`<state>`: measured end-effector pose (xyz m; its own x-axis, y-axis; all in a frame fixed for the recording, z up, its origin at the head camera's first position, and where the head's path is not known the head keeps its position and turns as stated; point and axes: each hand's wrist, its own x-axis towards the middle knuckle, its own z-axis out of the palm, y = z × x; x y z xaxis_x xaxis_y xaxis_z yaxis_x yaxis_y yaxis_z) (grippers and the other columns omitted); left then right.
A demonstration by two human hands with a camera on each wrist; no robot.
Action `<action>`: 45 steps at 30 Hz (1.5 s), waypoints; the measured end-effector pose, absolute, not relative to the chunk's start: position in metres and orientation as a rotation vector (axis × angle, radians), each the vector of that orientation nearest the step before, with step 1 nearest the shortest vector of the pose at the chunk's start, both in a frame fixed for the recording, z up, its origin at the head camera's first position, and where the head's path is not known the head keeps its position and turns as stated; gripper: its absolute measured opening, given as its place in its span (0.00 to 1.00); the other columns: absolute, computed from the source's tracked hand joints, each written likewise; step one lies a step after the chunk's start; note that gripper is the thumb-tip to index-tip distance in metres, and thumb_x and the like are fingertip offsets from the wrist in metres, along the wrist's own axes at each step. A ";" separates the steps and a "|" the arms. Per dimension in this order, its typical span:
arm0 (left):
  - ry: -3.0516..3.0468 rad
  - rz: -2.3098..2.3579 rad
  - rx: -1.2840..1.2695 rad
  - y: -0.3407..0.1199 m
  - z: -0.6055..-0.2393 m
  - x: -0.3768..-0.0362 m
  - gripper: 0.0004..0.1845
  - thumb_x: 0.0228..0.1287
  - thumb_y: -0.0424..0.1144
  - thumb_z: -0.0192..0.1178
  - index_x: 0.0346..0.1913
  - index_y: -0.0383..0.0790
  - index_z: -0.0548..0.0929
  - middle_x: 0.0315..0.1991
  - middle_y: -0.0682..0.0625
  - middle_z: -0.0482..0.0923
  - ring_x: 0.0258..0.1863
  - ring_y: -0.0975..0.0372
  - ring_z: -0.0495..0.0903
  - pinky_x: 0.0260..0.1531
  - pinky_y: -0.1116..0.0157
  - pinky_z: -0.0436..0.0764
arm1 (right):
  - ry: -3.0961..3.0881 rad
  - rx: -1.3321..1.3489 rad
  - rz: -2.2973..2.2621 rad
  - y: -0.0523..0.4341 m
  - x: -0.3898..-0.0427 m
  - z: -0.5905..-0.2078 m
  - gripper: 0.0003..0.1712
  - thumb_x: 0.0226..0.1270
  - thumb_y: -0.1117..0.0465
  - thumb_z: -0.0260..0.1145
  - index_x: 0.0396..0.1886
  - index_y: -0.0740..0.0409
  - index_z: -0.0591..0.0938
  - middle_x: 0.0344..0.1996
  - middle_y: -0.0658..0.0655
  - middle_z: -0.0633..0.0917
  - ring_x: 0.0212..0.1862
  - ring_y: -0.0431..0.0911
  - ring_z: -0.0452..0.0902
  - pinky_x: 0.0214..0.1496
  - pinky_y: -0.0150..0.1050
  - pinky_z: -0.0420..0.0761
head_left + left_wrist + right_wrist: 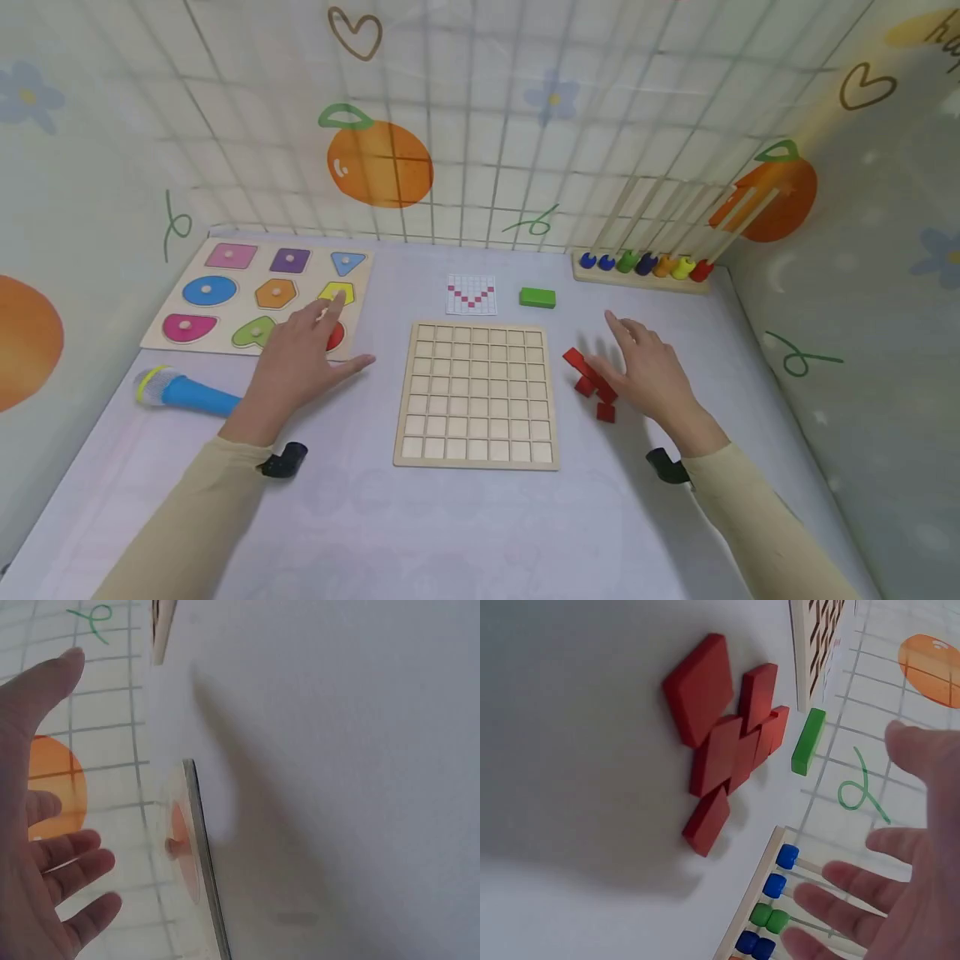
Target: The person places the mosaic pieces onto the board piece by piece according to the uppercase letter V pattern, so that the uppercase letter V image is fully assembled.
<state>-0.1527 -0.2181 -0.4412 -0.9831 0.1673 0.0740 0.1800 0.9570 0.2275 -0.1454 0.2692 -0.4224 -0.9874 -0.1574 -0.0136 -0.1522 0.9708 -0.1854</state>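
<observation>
A wooden grid board (477,394) lies flat in the middle of the white table. My left hand (300,358) hovers open to its left, over the near edge of a shape puzzle board (258,297), holding nothing; the left wrist view shows its spread fingers (67,862) beside that board's edge (199,855). My right hand (648,367) is open to the right of the grid board, just beside a cluster of flat red wooden pieces (590,383). The right wrist view shows the red pieces (724,742) lying loose, with my fingers (870,892) apart from them.
A pattern card (472,294) and a green block (537,297) lie behind the grid board. A bead abacus (641,267) stands at the back right, a blue toy microphone (183,392) at the left. Patterned walls (480,125) enclose the table on three sides.
</observation>
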 end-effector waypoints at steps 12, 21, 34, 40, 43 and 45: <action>-3.163 -0.814 -0.291 -0.201 -0.444 -0.139 0.60 0.54 0.69 0.70 0.79 0.38 0.56 0.75 0.36 0.59 0.72 0.44 0.61 0.69 0.40 0.67 | 2.960 -0.189 -0.478 0.279 -0.127 -0.427 0.36 0.68 0.48 0.71 0.70 0.58 0.74 0.59 0.67 0.78 0.55 0.61 0.77 0.55 0.61 0.82; -3.151 -0.906 -0.428 -0.184 -0.459 -0.132 0.51 0.55 0.59 0.75 0.76 0.40 0.64 0.75 0.41 0.63 0.75 0.47 0.60 0.71 0.44 0.67 | 2.821 -0.129 -0.600 0.286 -0.117 -0.437 0.25 0.67 0.51 0.73 0.59 0.56 0.80 0.47 0.58 0.81 0.48 0.53 0.78 0.49 0.51 0.87; -3.244 -0.936 -0.590 -0.176 -0.471 -0.124 0.54 0.57 0.65 0.70 0.81 0.50 0.58 0.82 0.50 0.50 0.81 0.49 0.48 0.75 0.44 0.59 | 2.798 -0.272 -0.637 0.291 -0.107 -0.446 0.12 0.62 0.58 0.76 0.44 0.51 0.85 0.37 0.49 0.82 0.41 0.46 0.76 0.46 0.44 0.82; -3.258 -0.913 -0.624 -0.174 -0.470 -0.125 0.55 0.55 0.65 0.71 0.81 0.49 0.58 0.83 0.48 0.48 0.80 0.42 0.46 0.74 0.40 0.57 | 2.796 -0.239 -0.609 0.289 -0.107 -0.449 0.13 0.61 0.59 0.77 0.45 0.50 0.85 0.37 0.51 0.81 0.42 0.48 0.75 0.47 0.45 0.82; -3.263 -0.900 -0.637 -0.172 -0.471 -0.127 0.56 0.55 0.64 0.73 0.81 0.49 0.58 0.83 0.48 0.47 0.80 0.43 0.44 0.75 0.41 0.55 | 2.798 -0.233 -0.610 0.288 -0.107 -0.450 0.14 0.61 0.60 0.77 0.46 0.51 0.86 0.38 0.52 0.81 0.43 0.48 0.75 0.48 0.47 0.84; -3.258 -0.890 -0.658 -0.171 -0.471 -0.128 0.56 0.54 0.62 0.74 0.81 0.49 0.58 0.83 0.47 0.46 0.81 0.45 0.44 0.76 0.42 0.53 | 2.799 -0.232 -0.617 0.287 -0.106 -0.450 0.14 0.61 0.60 0.77 0.46 0.51 0.86 0.39 0.52 0.81 0.43 0.49 0.75 0.49 0.48 0.84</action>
